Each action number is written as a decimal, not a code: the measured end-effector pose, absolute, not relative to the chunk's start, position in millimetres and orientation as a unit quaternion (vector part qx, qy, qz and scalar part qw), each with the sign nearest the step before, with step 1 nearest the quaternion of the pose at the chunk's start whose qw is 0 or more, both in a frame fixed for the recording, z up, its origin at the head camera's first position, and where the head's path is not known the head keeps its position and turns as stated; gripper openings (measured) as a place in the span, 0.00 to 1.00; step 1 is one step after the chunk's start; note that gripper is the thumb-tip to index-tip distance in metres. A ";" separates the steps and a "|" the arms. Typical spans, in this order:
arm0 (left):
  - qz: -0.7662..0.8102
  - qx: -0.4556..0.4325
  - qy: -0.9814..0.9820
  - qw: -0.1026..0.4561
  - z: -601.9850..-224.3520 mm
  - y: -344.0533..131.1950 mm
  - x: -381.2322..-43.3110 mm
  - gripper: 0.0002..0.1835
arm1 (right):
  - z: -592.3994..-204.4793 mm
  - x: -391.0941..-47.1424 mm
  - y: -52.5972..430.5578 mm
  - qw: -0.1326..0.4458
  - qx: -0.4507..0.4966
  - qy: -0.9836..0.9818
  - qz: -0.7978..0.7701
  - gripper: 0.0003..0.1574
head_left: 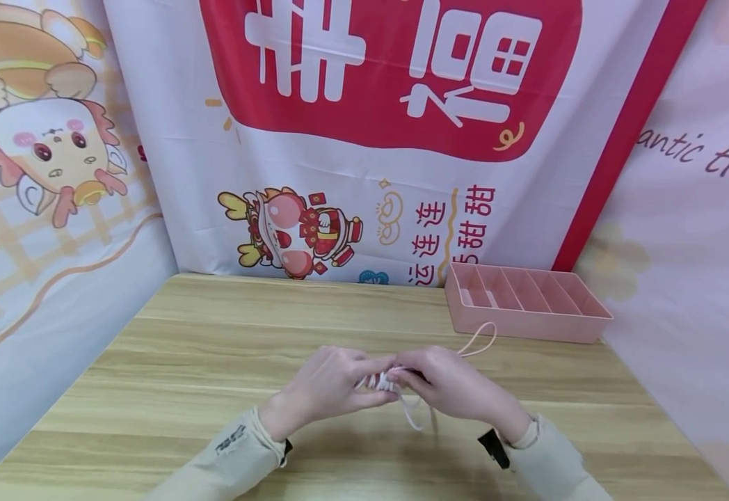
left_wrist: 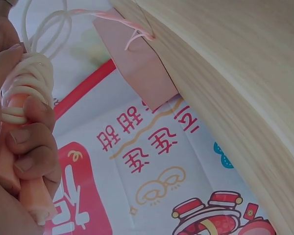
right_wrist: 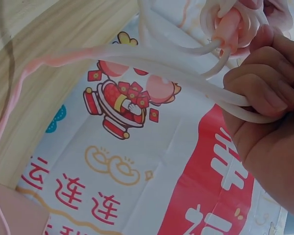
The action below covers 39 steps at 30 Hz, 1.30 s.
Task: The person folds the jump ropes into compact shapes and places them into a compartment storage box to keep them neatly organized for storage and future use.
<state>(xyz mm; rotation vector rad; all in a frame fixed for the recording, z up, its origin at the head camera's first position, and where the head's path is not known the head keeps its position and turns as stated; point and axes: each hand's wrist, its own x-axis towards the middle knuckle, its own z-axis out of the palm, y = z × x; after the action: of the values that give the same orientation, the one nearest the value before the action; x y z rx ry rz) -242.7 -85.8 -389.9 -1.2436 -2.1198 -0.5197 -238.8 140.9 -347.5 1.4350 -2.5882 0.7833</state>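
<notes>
Rope [left_wrist: 39, 73] in hands [head_left: 323, 386] [head_left: 455, 386], tabletop [head_left: 183, 362] around, box [head_left: 527, 325] at edge

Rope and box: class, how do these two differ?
The rope curls in loops; the box is straight-edged. The rope is white and pink; the box, all pink. The left hand and right hand hold the rope; the box stands on the table. Both show pink.

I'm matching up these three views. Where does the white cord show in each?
Head: white cord below centre, between left hand and right hand.
Left wrist: white cord upper left, above the gripped pink handles.
Right wrist: white cord across the upper half.
Shared landmark: pink box.
</notes>
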 end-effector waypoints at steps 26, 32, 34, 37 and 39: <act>-0.146 -0.466 -0.827 0.278 -389.2 -85.0 -238.7 0.20 | -353.9 -239.4 133.2 0.034 0.487 -0.832 0.262 0.10; -0.134 -0.473 -0.821 0.289 -388.6 -83.8 -237.7 0.15 | -355.0 -249.1 141.4 -0.006 0.458 -0.831 0.314 0.16; -0.133 -0.478 -0.817 0.294 -388.1 -83.4 -237.6 0.14 | -356.1 -252.1 143.7 -0.027 0.455 -0.825 0.335 0.17; -0.138 -0.486 -0.809 0.300 -387.3 -83.3 -238.5 0.14 | -357.1 -255.6 146.4 -0.052 0.454 -0.813 0.362 0.16; -0.143 -0.491 -0.805 0.302 -386.5 -83.3 -239.2 0.14 | -356.7 -256.8 147.7 -0.061 0.453 -0.808 0.371 0.15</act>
<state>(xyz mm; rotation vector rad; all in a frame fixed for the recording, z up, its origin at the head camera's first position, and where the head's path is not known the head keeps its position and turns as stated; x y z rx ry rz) -239.2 -83.3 -386.5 -1.3018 -2.1339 -0.3803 -256.8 147.7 -356.7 1.4825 -2.6421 1.2146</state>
